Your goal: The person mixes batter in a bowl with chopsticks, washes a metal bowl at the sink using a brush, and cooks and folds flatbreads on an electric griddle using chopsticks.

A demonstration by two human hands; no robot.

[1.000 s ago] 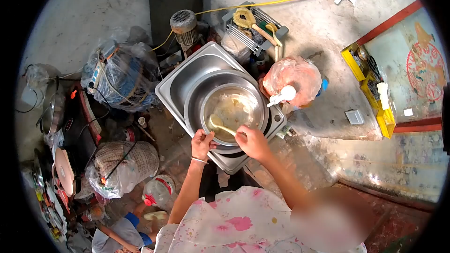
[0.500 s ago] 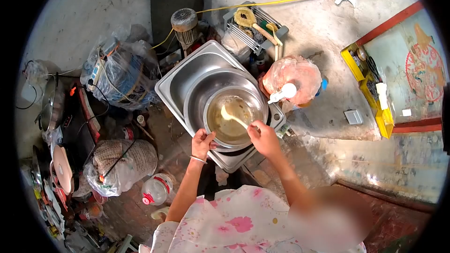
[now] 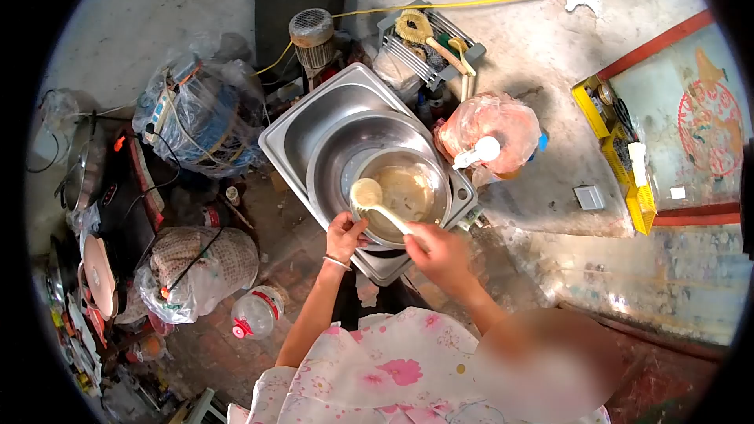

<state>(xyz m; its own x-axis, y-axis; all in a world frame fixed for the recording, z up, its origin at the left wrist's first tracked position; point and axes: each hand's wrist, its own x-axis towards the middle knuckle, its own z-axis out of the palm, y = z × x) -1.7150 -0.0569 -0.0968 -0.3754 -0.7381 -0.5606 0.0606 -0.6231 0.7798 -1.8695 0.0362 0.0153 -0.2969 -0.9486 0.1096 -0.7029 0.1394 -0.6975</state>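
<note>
The grip of the right hand [image 3: 440, 255] is closed around the handle of a pale, round-headed brush [image 3: 366, 195]; the hand looks a little blurred from here. The left hand [image 3: 344, 237] has its grip pinched at the near-left rim of a small metal bowl [image 3: 402, 155], thumb on the upper side, though I can't quite make out how the fingers lie underneath. The brush slants across the bowl, its head by the left inside edge, just above the left hand, its handle running down to the right hand at the near rim. Whether the bristles touch the murky, yellowish liquid [image 3: 407, 196] in the bowl, I can't tell.

The bowl sits inside a wider steel basin [image 3: 334, 159], toward its near right side, and the basin in turn rests in a stainless sink [image 3: 302, 127]. Just right of the sink stands something wrapped in a pinkish plastic bag [image 3: 506, 126], with a white pump head [image 3: 487, 149] beside its near edge. Behind the sink are an electric motor [image 3: 312, 41] and a grey rack [image 3: 410, 63] carrying a yellow brush with a wooden handle. A clear bottle [image 3: 255, 314] with a red cap lies on the floor near the left forearm.
</note>
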